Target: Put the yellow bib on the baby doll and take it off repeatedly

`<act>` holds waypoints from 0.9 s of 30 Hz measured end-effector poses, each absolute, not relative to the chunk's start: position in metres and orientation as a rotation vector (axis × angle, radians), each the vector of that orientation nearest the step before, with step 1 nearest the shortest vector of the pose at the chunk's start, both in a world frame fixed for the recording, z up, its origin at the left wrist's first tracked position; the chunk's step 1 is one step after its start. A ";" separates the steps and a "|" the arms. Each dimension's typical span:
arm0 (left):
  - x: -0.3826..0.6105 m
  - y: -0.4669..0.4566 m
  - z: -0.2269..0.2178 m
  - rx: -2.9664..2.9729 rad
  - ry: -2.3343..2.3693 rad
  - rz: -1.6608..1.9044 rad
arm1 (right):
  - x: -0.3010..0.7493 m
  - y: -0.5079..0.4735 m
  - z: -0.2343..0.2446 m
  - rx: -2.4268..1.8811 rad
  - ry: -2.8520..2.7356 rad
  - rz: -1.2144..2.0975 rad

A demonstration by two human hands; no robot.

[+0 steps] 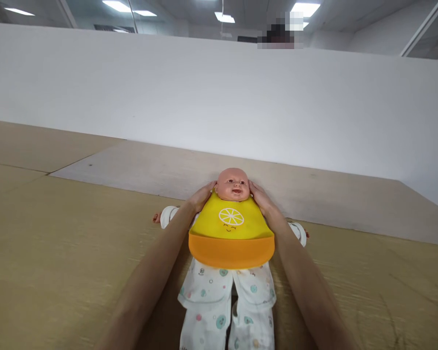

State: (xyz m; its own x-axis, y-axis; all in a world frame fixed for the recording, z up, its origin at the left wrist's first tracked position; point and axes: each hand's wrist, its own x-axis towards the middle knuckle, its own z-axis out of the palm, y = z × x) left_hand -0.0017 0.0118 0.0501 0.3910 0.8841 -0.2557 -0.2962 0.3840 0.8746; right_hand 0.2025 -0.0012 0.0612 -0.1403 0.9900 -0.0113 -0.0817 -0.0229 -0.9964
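- A bald, pink baby doll with a plastic-looking head (232,180) lies face up between the person's forearms, its head between the two hands and its white, dotted cloth clothes (208,287) reaching back below them, out of view.
- The left hand (203,195) and the right hand (258,197) are apart, one at each side of the doll's neck, against the upper edges of a bib; the fingers are partly hidden, so whether they pinch anything cannot be told.
- That yellow, smooth bib (211,218) with a white citrus-slice print lies over the doll's chest, just below and between the hands; its orange, curved pocket (231,250) sits farther down, between the forearms.
- The bib looks like silicone – probably light, bendy and a little grippy, with the pocket stiffer. Its neck tabs, right by the hands, seem the best hold.
- The doll's head is likely firm and smooth, best steadied from both sides.
- Underneath is a tan, faintly glossy surface (76,233); beyond the hands stands a plain white wall (204,92).
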 end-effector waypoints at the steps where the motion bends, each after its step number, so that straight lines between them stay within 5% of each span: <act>1: -0.002 0.011 0.052 0.848 0.828 0.865 | 0.204 -0.003 0.064 -1.034 -1.236 1.376; 27: -0.014 -0.091 0.043 0.579 0.516 0.794 | 0.218 -0.106 0.066 -0.949 -1.177 1.535</act>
